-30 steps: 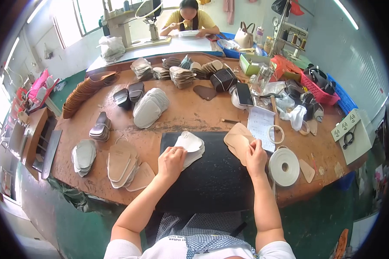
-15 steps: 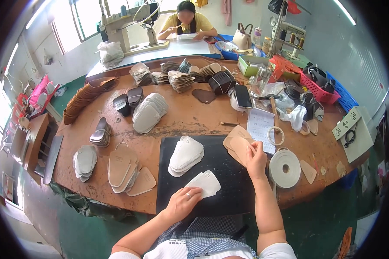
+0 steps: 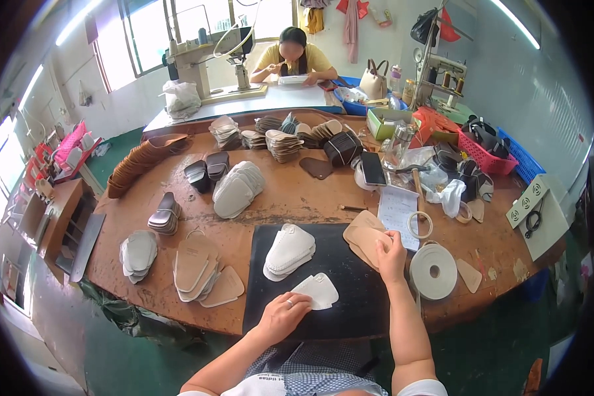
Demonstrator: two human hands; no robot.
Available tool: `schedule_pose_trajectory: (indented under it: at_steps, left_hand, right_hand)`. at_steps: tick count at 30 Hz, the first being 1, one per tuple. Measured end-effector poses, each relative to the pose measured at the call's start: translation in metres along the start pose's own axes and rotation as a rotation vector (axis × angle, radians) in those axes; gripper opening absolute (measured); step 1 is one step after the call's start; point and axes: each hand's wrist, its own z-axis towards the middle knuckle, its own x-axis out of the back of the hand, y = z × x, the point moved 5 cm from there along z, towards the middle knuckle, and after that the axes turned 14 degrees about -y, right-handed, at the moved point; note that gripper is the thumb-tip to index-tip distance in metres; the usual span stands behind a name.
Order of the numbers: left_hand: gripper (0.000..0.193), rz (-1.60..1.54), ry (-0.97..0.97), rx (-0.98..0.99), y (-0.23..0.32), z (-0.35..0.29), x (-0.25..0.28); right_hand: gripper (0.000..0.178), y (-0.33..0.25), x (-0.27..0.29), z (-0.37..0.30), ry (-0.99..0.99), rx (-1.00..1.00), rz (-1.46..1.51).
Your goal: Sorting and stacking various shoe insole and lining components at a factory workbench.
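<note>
The view looks from the wearer's head, above and slightly behind the left grip (image 3: 285,314) and the right grip (image 3: 391,256), facing down and forward, with the bare forearms (image 3: 408,320) crossing the lower edge. It sits near enough to show both grips clearly, while its wide fisheye field takes in the worktop (image 3: 294,191) around them and, well beyond them, another person (image 3: 319,63) and the far wall (image 3: 330,45).

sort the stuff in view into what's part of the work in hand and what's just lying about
Likely in use:
- white piece under the left hand
- tan pieces at the right hand
- white stack
- black mat

Apparently just lying about:
- phone
- beige handbag
- pink basket
</note>
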Motion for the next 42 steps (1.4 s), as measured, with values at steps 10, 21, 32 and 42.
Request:
schedule_pose_trajectory:
  at_steps: [10, 21, 32, 42]
  left_hand:
    - [0.008, -0.002, 0.012, 0.009, -0.001, 0.000, 0.000]
    - [0.007, -0.007, 0.021, 0.012, -0.005, -0.003, -0.005]
    - [0.006, -0.019, 0.024, 0.005, -0.005, -0.002, -0.003]
    - [0.007, -0.046, 0.032, 0.021, -0.007, -0.004, -0.006]
  right_hand:
    - [0.025, 0.016, -0.005, 0.005, 0.015, -0.009, 0.013]
    - [0.022, 0.029, -0.008, 0.009, 0.040, -0.050, 0.035]
    - [0.021, 0.034, -0.009, 0.014, 0.054, -0.052, 0.037]
    - [0.020, 0.035, -0.009, 0.012, 0.051, -0.051, 0.050]
